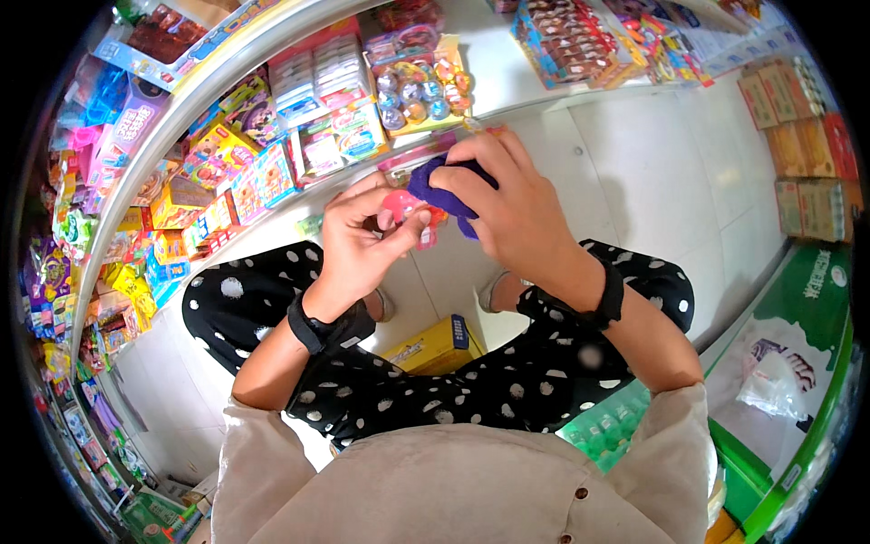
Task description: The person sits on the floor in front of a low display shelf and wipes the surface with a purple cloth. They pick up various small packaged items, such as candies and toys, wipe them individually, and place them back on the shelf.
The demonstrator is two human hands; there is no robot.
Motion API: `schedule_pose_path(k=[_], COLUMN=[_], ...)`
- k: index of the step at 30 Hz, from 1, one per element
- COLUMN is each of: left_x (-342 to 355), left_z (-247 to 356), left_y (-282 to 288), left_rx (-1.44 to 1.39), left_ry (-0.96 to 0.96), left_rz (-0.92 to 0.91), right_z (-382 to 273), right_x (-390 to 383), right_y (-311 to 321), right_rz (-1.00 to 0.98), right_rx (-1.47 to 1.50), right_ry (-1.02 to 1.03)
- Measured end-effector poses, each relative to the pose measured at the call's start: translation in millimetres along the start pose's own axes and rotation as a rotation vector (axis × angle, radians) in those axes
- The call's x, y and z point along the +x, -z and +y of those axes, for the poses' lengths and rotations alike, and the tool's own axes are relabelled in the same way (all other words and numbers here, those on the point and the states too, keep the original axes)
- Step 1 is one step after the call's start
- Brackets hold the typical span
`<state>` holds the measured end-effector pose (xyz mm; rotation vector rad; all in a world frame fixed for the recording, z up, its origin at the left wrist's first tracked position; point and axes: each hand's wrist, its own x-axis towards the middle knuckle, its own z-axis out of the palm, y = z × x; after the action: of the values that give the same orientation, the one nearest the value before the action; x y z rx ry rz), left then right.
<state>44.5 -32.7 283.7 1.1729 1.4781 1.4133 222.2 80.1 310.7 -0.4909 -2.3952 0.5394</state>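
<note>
In the middle of the head view, my left hand (367, 231) is closed on a small pink plastic item (401, 204), held between thumb and fingers. A red and orange part shows at its right side; its exact kind is unclear. My right hand (507, 204) grips a bunched purple cloth (449, 186), its fingers curled over it, right beside or against the pink item. Both hands are above the tiled floor, just in front of the lowest visible shelf edge with colourful small packages.
Shelves of sweets and toys (217, 154) curve along the front and left. Cardboard boxes (784, 145) are stacked at the right, above a green chest (757, 381). A yellow box (426, 349) lies between my legs, and green bottles (603, 422) stand by my right leg.
</note>
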Motion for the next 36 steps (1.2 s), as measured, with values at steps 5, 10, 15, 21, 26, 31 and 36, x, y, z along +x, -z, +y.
schedule_pose_path(k=[5, 10, 15, 21, 26, 31, 36], left_x=[1.3, 11.9, 20.6, 50.3, 68.9, 62.5, 56.7], left_z=[10.4, 18.7, 4.1, -75.8, -130.7, -218.9, -276.1], left_y=[-0.2, 10.9, 13.7, 45.5, 22.1, -22.7, -32.8], left_rx=[-0.114, -0.086, -0.255, -0.001, 0.234, 0.729, 0.946], left_ry=[0.059, -0.045, 0.097, 0.186, 0.299, 0.127, 0.041], left_rz=[0.041, 0.123, 0.173, 0.239, 0.005, -0.212, -0.170], right_z=[4.8, 10.6, 21.0, 55.7, 82.7, 82.4, 77.5], right_x=[-7.9, -30.6, -47.6, -24.2, -10.2, -15.1, -15.6], right_y=[-0.3, -12.5, -19.6, 7.8, 38.5, 42.9, 49.2], right_rz=[0.011, -0.204, -0.366, -0.166, 0.078, 0.129, 0.109], right_rx=[0.082, 0.233, 0.197, 0.025, -0.108, -0.086, -0.054], right_ry=[-0.058, -0.080, -0.136, -0.326, -0.338, -0.343, -0.346])
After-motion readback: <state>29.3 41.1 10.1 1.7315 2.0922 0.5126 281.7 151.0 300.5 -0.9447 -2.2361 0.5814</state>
